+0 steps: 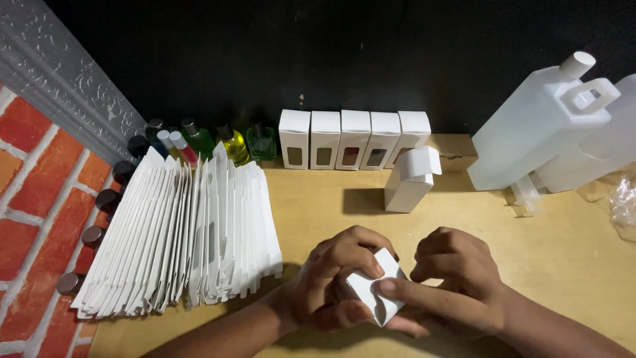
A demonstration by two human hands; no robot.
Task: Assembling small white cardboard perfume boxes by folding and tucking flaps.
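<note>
- Folding a small white box (377,286) is the step you are on, I think — you hold it low in the middle of the table (563,265), close to you.
- Your left hand (334,282) wraps around the box from the left side, fingers curled and closed on it.
- Your right hand (457,285) holds it from the right. The pointer finger lies flat across the front of the box and presses on a flap.
- The box looks half made. One end looks not yet shut, so the next move, I guess, calls for a soft push on the flap while the other hand keeps the box from sliding.
- A big stack of flat white boxes (185,232) lies to your left, fanned out like cards — not folded up yet.
- Five white boxes with little windows (353,139) stand in a neat row at the back, touching side by side. You can see something dark or coloured through each window.
- One more white box (411,180) stands alone in front of that row, with its top flap open.
- Small bottles of yellow, green and red liquid (225,142) stand at the back left, behind the flat stack. More dark round caps (99,212) run along the brick wall (33,199).
- Two big white plastic jugs (550,119) sit at the back right. A crinkly clear bag (623,199) lies at the right edge.
</note>
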